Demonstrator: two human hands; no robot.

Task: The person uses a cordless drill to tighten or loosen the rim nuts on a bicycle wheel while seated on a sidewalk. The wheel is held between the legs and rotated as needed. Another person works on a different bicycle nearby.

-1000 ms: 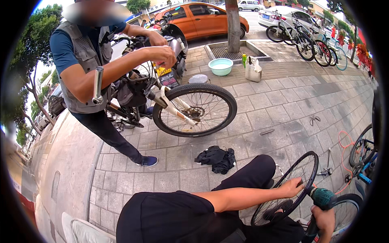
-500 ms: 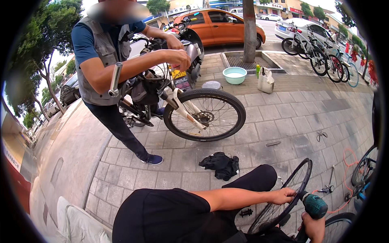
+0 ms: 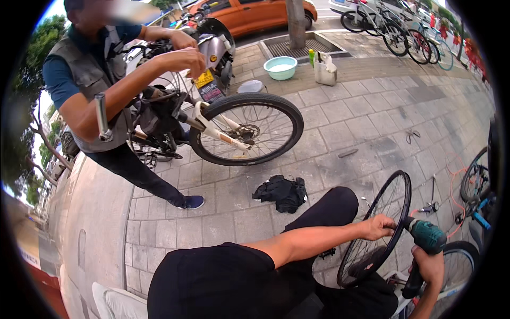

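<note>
My left hand (image 3: 379, 227) grips the black tyre of a spoked bicycle wheel (image 3: 396, 204) that stands upright in front of my knee. My right hand (image 3: 428, 267) is closed around the handle of a teal power drill (image 3: 428, 237), whose nose points at the wheel rim right beside my left hand. My black trousers and shirt fill the lower middle of the view.
A person in a grey vest (image 3: 87, 80) stands at the left, both hands on a white bicycle (image 3: 234, 125). A black rag (image 3: 282, 192), small tools (image 3: 348, 153) and an orange cable (image 3: 452, 186) lie on the paving. A teal basin (image 3: 281, 67), parked bicycles (image 3: 396, 29) and an orange car (image 3: 255, 13) are farther back.
My hands keep their hold on the wheel and the drill. The view has swung, so the standing person and the white bicycle look closer; that person's hands stay at the bicycle.
</note>
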